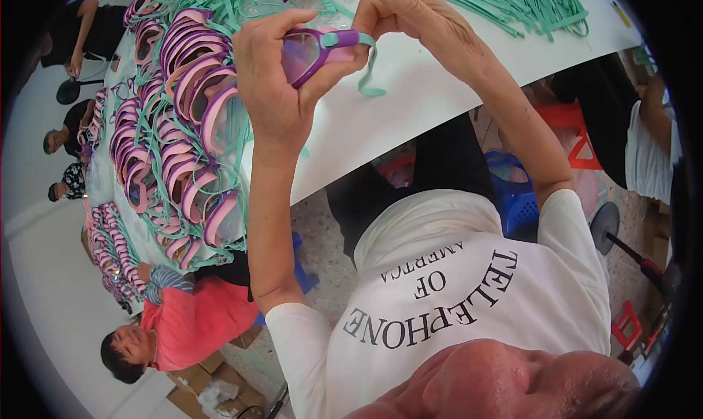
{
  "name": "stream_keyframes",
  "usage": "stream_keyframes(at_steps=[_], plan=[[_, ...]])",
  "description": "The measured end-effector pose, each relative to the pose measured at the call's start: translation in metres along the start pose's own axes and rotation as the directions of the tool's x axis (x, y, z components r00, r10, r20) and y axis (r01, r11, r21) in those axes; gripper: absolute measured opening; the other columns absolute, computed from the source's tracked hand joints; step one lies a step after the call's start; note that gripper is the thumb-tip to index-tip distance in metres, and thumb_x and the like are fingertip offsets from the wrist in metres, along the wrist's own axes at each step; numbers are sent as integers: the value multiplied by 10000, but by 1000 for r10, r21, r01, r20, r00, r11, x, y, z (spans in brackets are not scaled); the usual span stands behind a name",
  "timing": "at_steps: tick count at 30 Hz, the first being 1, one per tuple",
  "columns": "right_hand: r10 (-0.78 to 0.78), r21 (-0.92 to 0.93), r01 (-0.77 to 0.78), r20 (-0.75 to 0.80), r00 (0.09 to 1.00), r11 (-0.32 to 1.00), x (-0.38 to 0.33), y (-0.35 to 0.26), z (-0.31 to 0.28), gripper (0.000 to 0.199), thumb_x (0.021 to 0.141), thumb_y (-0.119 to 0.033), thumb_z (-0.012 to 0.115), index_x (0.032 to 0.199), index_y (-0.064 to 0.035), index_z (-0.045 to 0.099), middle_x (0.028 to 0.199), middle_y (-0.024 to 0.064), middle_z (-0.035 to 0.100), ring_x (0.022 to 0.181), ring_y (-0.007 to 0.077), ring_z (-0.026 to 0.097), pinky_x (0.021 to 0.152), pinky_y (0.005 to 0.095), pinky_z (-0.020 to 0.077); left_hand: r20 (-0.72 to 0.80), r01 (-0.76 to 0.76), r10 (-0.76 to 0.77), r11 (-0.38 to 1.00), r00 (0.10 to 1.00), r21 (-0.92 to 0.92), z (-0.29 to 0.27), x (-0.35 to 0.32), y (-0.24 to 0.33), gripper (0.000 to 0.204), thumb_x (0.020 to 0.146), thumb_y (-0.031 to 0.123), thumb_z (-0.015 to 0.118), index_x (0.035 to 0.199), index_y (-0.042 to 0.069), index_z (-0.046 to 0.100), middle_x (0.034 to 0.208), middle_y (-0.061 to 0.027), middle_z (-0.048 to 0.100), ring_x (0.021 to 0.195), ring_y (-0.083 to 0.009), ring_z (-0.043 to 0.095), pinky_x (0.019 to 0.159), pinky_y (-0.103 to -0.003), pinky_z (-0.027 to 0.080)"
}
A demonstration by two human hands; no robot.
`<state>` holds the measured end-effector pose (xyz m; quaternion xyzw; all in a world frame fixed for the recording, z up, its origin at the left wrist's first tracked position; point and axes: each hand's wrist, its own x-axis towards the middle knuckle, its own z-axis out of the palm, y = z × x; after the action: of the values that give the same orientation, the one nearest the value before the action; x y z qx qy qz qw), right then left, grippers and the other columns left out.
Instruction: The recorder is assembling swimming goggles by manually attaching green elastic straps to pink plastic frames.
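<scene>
My left hand (267,75) is closed around a pair of swim goggles (300,56) with a purple frame and a clear lens, held up over the table. A short green strap (372,82) runs from the side of the frame and curls down, its loose end hanging free. At that side my right hand (421,16) pinches the strap close to the frame, thumb and fingertips together. My fingers hide part of the strap and the far part of the goggles.
Rows of pink and purple goggles with green straps (194,119) cover the left of the white table (344,137). Loose green straps (545,9) lie at the far right. A person in a red top (209,320) sits at left. Blue (518,206) and red stools (578,137) stand below the table.
</scene>
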<state>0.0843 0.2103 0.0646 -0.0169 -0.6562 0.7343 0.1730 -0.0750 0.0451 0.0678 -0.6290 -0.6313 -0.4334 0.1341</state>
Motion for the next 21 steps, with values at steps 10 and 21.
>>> stream_keyframes(at_steps=[10, 21], plan=[[137, -8, -137, 84, 987, 991, -1, -6, 1, 728, 1122, -475, 294, 1120, 109, 729, 934, 177, 765, 881, 221, 729, 848, 299, 553, 71, 24, -23, 999, 997, -22, -9, -16, -12, 529, 741, 331, 897, 1157, 86, 679, 1101, -67, 602, 1003, -239, 575, 820, -343, 492], [204, -147, -182, 152, 967, 972, -10, -8, 3, 336, 1002, -322, 641, 835, -35, 692, 777, 22, 670, 699, 101, 607, 643, 264, 470, 144, -100, 92, 994, 985, 46, -6, -16, -3, 513, 743, 339, 881, 1147, 97, 679, 1082, -72, 596, 960, -255, 586, 792, -365, 499]])
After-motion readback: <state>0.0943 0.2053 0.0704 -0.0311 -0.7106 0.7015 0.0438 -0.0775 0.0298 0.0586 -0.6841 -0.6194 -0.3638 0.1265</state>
